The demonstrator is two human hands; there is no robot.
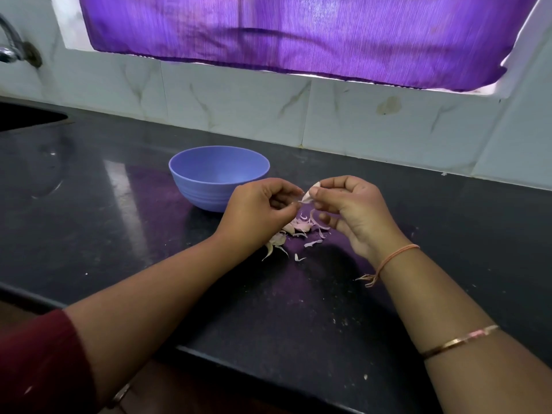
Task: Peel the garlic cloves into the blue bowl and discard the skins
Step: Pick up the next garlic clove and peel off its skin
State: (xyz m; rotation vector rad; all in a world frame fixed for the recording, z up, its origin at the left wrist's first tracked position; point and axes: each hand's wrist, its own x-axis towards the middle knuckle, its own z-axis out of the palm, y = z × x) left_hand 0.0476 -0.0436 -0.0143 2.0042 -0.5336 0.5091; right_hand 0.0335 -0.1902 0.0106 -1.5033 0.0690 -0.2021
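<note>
Your maroon sleeve (pixel 38 363) and both forearms cross the near edge of the black polished stone counter (pixel 298 309). You wear a gold metal bangle (pixel 457 342) on the right forearm and an orange thread band (pixel 394 255) at that wrist. Over the counter's middle, your right hand (pixel 355 210) pinches a pale, papery garlic clove (pixel 309 194) between thumb and forefinger. Your left hand (pixel 260 207), fingers curled, nips its lower end. Beneath them lies a loose heap of pinkish garlic skins (pixel 298 227). Just behind your left hand stands the round blue plastic bowl (pixel 219 177), its bottom hidden by the rim. Counter surface stretches wide to left and right of your hands. At the far left corner a dark sink (pixel 27 116) sits under a metal tap (pixel 9 46). A tiled wall (pixel 239 94) and purple curtain (pixel 298 34) close the back edge.
</note>
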